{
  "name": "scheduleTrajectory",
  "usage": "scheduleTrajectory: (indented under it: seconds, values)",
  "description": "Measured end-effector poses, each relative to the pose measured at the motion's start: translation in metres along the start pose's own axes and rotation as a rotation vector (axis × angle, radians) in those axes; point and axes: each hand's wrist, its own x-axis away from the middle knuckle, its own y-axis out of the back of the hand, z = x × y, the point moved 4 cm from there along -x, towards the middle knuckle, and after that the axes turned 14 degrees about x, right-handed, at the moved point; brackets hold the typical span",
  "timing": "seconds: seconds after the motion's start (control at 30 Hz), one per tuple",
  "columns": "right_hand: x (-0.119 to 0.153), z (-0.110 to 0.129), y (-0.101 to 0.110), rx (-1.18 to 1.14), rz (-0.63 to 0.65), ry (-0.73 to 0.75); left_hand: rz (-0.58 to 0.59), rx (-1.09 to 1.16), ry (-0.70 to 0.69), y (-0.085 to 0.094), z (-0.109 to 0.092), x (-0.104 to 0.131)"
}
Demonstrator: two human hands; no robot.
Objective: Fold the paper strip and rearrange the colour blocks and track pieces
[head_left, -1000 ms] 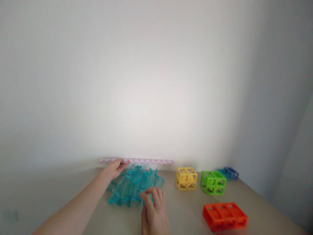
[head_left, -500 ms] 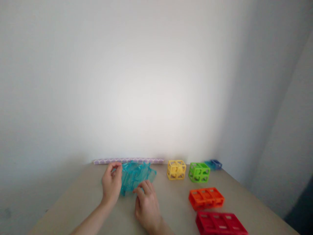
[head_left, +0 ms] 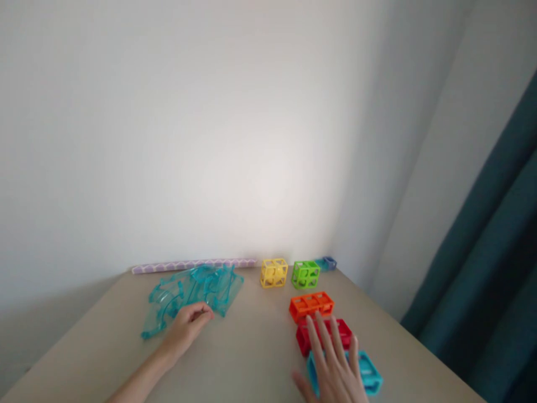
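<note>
Right hand spread wide over the blocks, left hand curled by the teal pieces

We see the right hand (head_left: pixel 333 366) with its fingers splayed, palm down, over a light-blue frame block (head_left: pixel 373 385), fingertips reaching across a red frame block (head_left: pixel 344 334). We see nothing gripped in it, and we cannot tell whether it presses on either block or hovers just above. Our left hand (head_left: pixel 191 326) is narrow, thumb and fingers drawn in together, at the near edge of a heap of translucent teal pieces (head_left: pixel 203 284); we cannot tell whether anything small sits inside it.

The teal heap lies on the left part of the worktop (head_left: pixel 251 361), in front of a purple patterned strip (head_left: pixel 193 266) along the wall (head_left: pixel 235 140). To the right, an orange frame block (head_left: pixel 311 306) lies just beyond the red one, and farther back we find a yellow frame block (head_left: pixel 274 273) beside a green one (head_left: pixel 306 274). A blue curtain (head_left: pixel 482 302) hangs at our far right
</note>
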Motion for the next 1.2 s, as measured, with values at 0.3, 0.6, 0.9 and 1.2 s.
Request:
scheduleTrajectory:
  seconds: [0.3,0.6,0.9,1.2]
  values:
    - [-0.019,-0.044,-0.045,0.013,0.339,0.054,0.044,-0.158,-0.025,-0.001,0.005,-0.003]
    - [-0.059,-0.057,-0.061,-0.186,0.508,-0.044,0.114,-0.237,-0.038,-0.003,0.006,-0.004]
    - [-0.074,-0.057,-0.085,-0.166,0.691,-0.19,0.26,-0.273,-0.074,-0.019,0.004,0.008]
    - [-0.044,0.057,-0.032,-0.458,0.285,0.02,0.317,-0.18,-0.108,-0.088,0.025,0.044]
